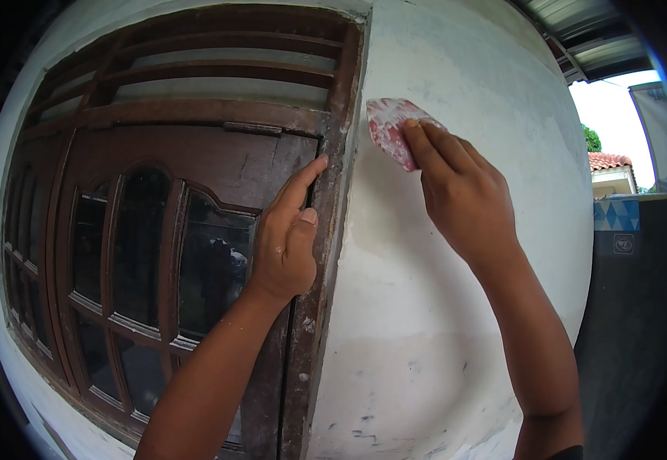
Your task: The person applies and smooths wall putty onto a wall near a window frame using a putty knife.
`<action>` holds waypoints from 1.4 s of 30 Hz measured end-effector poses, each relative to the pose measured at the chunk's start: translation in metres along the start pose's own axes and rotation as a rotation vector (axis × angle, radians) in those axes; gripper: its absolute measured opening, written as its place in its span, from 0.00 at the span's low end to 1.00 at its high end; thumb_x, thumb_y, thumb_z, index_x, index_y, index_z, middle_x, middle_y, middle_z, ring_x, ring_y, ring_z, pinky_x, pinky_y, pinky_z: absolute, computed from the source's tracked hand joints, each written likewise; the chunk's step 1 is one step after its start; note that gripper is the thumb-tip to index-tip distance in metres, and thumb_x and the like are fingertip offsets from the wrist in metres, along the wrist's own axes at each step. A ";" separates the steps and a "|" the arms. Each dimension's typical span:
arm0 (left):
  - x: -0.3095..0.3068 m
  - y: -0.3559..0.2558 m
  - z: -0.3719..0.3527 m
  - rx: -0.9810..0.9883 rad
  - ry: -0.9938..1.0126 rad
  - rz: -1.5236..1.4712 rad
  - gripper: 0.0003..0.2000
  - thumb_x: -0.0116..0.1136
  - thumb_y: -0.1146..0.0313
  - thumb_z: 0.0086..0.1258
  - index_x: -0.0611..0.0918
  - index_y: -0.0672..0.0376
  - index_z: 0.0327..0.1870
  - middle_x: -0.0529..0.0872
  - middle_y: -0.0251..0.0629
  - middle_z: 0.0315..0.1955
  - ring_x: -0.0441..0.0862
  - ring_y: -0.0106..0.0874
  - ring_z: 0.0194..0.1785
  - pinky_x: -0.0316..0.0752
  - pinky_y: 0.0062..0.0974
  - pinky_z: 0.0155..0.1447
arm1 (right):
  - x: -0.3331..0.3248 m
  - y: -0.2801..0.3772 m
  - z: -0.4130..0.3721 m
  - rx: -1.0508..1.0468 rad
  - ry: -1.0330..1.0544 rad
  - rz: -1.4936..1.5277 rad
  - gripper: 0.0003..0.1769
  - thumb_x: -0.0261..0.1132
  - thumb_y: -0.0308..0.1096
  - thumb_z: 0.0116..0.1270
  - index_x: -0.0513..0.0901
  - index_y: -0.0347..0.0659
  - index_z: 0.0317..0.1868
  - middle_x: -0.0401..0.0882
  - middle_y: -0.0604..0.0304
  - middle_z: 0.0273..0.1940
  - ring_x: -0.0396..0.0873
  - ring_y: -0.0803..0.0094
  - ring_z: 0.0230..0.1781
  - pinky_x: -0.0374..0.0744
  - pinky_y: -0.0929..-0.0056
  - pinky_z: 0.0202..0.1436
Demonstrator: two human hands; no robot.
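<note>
My right hand is closed on a flat red piece, its surface streaked with white and its corners angular. The thumb side and fingers pinch its right part, which they partly hide. The piece lies at the off-white wall, just right of the upper door frame. My left hand is at the brown wooden door frame, fingers stretched upward along it and thumb apart, holding nothing. White specks mark the back of this hand.
A brown door with dark glass panes stands at the left, below wooden slats. Dark marks spot the lower wall. At the far right are a dark panel, a tiled roof and a metal canopy.
</note>
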State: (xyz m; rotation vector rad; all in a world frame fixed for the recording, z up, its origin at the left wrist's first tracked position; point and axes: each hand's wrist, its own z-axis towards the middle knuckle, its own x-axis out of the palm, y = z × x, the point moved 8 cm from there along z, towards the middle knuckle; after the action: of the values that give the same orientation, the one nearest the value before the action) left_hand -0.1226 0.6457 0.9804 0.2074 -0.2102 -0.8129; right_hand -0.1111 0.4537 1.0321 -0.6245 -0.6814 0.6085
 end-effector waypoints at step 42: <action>0.006 -0.005 0.001 -0.038 0.035 0.014 0.30 0.35 0.66 0.72 0.71 0.78 0.70 0.76 0.59 0.69 0.70 0.45 0.76 0.57 0.37 0.82 | -0.011 0.040 -0.027 -0.139 0.023 0.024 0.23 0.64 0.26 0.63 0.83 0.29 0.59 0.86 0.47 0.53 0.87 0.61 0.50 0.87 0.68 0.53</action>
State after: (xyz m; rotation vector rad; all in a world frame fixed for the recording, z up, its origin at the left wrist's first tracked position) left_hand -0.1224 0.6383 0.9803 0.1845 -0.1630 -0.7977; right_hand -0.1103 0.4640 0.9842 -0.7688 -0.6991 0.5789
